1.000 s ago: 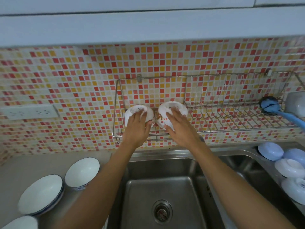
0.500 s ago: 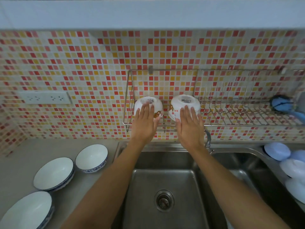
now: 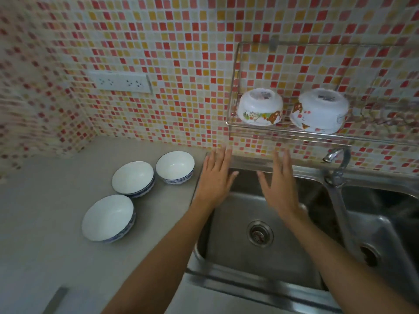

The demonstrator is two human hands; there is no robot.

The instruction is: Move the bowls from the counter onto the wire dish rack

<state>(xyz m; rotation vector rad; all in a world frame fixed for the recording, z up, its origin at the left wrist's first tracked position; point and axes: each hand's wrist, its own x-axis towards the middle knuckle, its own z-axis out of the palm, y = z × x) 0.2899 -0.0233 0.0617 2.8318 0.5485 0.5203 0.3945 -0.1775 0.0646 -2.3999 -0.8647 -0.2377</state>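
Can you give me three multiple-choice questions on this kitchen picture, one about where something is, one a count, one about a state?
1. Where do the two cartoon-printed bowls sit?
A. In the sink
B. On the wire dish rack
C. On the counter

2. How many blue-rimmed bowls stand on the counter?
A. Two
B. Three
C. Five

3. What are the hands doing?
A. Both open and empty
B. Each gripping a bowl
C. Turning the tap

Answers:
1 B: the left cartoon bowl and the right cartoon bowl rest upside down on the wire dish rack against the tiled wall.
2 B: the far bowl, the middle bowl and the near bowl stand upright on the counter.
3 A: the left hand and right hand hover over the sink with fingers spread, holding nothing.
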